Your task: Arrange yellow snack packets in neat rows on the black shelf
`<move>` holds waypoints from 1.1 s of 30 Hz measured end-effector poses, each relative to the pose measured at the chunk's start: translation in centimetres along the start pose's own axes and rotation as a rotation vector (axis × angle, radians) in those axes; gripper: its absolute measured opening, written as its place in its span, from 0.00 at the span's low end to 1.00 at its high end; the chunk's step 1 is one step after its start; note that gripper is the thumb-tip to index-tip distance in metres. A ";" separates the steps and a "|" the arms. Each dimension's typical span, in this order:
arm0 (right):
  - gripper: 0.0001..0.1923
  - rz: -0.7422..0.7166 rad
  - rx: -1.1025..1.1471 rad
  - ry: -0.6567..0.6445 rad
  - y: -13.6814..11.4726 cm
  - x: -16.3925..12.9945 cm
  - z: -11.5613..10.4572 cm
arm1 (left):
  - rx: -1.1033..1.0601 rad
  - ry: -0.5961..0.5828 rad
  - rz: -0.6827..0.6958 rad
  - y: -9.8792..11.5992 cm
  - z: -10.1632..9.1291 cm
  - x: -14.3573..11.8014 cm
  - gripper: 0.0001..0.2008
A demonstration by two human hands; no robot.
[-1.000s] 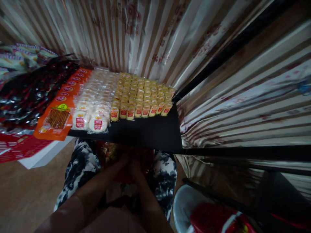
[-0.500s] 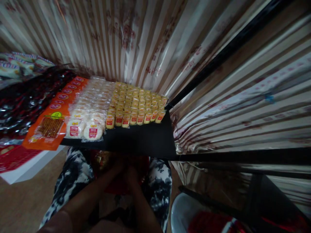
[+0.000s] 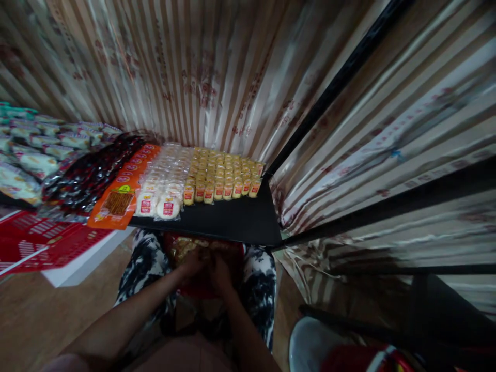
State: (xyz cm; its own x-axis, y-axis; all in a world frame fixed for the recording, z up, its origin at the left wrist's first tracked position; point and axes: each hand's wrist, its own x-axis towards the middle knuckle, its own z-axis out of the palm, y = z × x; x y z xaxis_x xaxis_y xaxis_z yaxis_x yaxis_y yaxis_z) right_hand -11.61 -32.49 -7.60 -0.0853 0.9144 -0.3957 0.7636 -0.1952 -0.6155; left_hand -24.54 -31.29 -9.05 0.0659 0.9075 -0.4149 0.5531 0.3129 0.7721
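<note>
Below the black shelf, a red container sits between my knees, with shiny gold-wrapped packets inside. My left hand is low over these packets, its fingers curled. Close beside it, almost touching, my right hand is bent inward with its fingers closed. Whatever lies between the fingers is too dark to make out. On the shelf above stand rows of small yellow wrapped snacks, beside white round crackers in clear wrap.
An orange snack bag, dark red shiny packets and white packets continue leftward along the shelf. A red basket stands below left. A striped curtain hangs behind; a pale basin is at lower right.
My view has swung a little left, so more white packets and the red basket show. Both hands stay together in the red container, now seen more clearly.
</note>
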 end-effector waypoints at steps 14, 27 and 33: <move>0.11 -0.255 0.415 0.219 -1.2 -2.2 -3.9 | -0.220 -0.013 0.248 6.9 -3.7 -2.7 0.09; 0.13 -0.240 0.475 0.411 0.7 0.7 -10.9 | 0.044 0.048 0.372 15.1 -1.5 2.1 0.13; 0.15 -0.238 0.484 0.603 0.7 3.7 -15.2 | 0.124 0.067 0.499 20.3 -0.8 5.9 0.14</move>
State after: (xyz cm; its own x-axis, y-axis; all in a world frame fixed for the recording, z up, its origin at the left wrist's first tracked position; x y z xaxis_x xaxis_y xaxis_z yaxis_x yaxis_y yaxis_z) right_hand -1.66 -23.85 0.83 0.2545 0.9577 0.1343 0.3953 0.0237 -0.9182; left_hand -13.62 -19.32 4.54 0.2952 0.9551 0.0241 0.5625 -0.1941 0.8037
